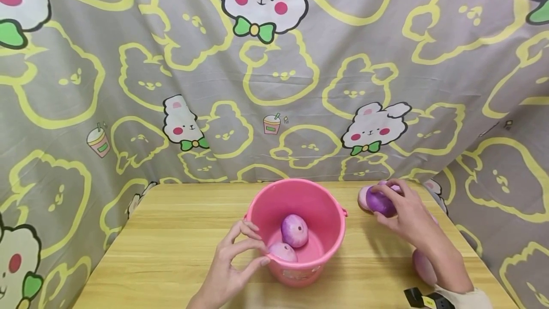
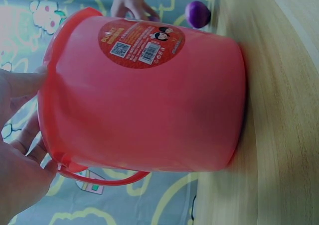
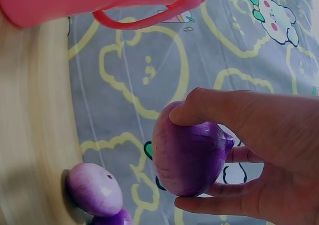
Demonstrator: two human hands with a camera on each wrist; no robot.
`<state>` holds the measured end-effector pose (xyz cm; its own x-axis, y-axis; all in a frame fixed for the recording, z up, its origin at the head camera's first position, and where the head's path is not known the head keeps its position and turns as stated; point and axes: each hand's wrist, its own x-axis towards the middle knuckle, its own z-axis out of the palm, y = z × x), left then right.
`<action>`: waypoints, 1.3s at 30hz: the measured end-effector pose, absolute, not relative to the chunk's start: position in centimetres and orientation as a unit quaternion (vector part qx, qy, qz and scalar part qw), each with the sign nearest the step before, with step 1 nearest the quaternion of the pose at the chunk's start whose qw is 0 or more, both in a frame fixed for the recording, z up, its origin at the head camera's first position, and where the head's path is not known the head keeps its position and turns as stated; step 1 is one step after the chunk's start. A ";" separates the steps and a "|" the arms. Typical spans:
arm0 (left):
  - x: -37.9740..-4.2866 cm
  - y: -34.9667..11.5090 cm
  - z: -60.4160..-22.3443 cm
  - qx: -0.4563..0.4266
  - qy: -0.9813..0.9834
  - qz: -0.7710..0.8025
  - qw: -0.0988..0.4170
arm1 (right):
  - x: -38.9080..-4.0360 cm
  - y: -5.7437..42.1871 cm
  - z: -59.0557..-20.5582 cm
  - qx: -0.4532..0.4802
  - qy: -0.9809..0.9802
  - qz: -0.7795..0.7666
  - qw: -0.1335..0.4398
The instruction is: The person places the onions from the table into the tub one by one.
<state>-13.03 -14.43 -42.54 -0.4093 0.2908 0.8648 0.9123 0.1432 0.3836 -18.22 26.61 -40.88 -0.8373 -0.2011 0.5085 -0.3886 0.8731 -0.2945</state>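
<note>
A pink bucket stands upright on the table with two purple onions, one onion near its middle and another onion against the near wall. My left hand pinches the bucket's rim at its near left side. Off to the right of the bucket, my right hand holds a purple onion between thumb and fingers. In the right wrist view this onion is raised off the table. Close by, a paler onion lies on the tabletop, with a darker onion cut off by the frame edge.
Another onion lies on the table, partly behind my right forearm. The bucket's handle hangs down along its side. A patterned grey cloth rises behind the wooden table and along both sides.
</note>
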 end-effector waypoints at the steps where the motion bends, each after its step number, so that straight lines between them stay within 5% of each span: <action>1: -13.0 -14.4 -42.6 -0.439 -0.685 -0.485 0.320 | -18.2 26.6 -40.8 0.158 -0.937 0.196 0.241; 39: -13.3 -14.5 -43.1 -0.445 -0.682 -0.480 0.326 | -16.6 26.8 -37.8 0.184 -0.908 0.209 0.313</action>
<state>-13.34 -14.51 -43.14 -0.3903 0.2944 0.8724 0.9205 0.1426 0.3637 -16.59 26.85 -37.81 -0.7363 -0.2023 0.6457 -0.4644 0.8451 -0.2649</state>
